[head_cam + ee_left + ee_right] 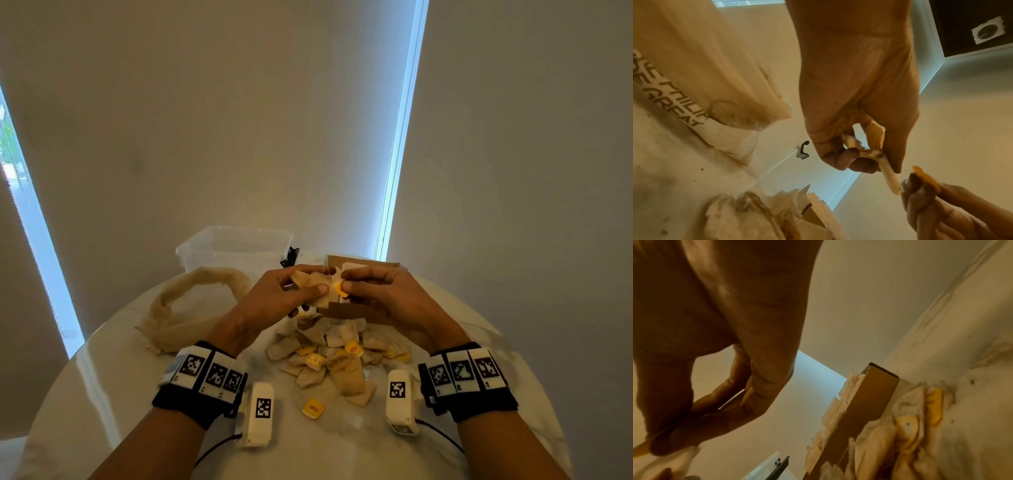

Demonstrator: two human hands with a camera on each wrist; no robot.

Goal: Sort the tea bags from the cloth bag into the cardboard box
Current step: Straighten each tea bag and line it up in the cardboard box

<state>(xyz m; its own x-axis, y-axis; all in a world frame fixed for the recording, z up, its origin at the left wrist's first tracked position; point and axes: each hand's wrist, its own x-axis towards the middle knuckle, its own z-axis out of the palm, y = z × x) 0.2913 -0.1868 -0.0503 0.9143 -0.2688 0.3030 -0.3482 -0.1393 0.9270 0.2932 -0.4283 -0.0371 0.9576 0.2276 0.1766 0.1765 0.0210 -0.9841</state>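
My left hand [274,294] is pinching a tea bag [310,281]; my right hand [383,291] is pinching its tag [339,287]. Pulling risks snapping the string above the box [352,310].

Loose tea bags [337,356] (a heap) crowd the cardboard box [356,310] front.

Each bare forearm wears a black wrist strap [191,404] carrying white blocks with black square-code markers [212,371], plus a white camera unit [259,414] trailing a thin black cable [219,447].
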